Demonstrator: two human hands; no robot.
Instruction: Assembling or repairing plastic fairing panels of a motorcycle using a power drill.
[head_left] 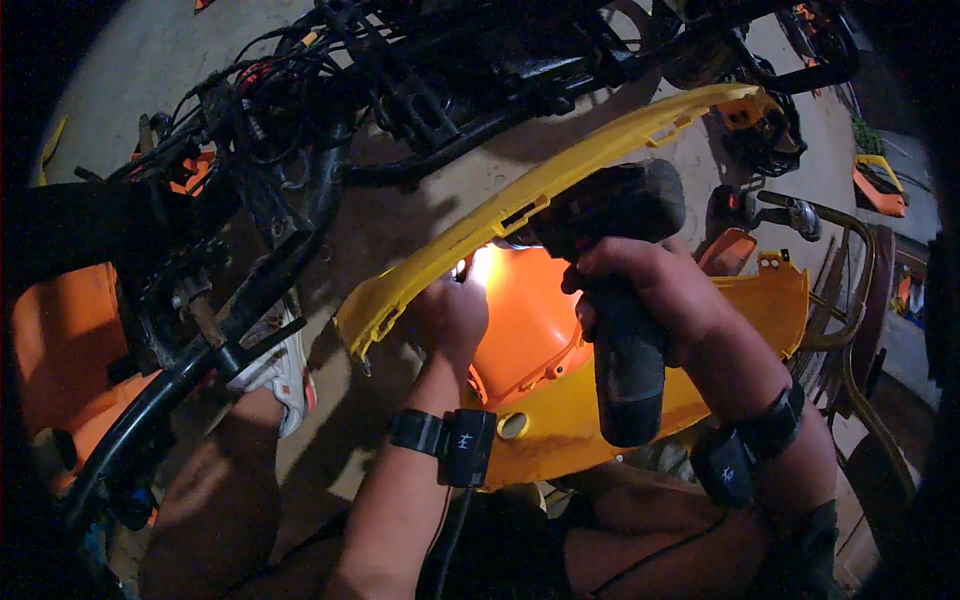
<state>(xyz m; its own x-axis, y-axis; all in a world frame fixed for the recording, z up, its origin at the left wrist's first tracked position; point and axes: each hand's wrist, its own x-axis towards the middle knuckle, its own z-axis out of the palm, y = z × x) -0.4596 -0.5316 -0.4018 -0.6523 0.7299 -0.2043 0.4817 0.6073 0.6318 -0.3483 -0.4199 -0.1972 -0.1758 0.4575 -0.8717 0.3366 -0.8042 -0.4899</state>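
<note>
My right hand (pixel 645 285) is wrapped round the grip of a black cordless drill (pixel 628 350), which points left. Its work light shines on an orange plastic panel (pixel 525 320). The drill's tip is hidden by a curved yellow plastic panel (pixel 450 250) that arches across the middle with slots along its edge. Under that edge my left hand (pixel 455 310) is closed beside the lit spot; its fingertips are partly hidden, and what they hold does not show. A second yellow section (pixel 560 430) with a round hole lies below the orange panel, over my lap.
A black tubular vehicle frame (pixel 330 200) with loose cables fills the far side and left. Another orange panel (pixel 65 350) stands at left. To the right are a metal tube rack (pixel 855 290) and an orange-yellow part (pixel 880 185) on the concrete floor (pixel 140 90).
</note>
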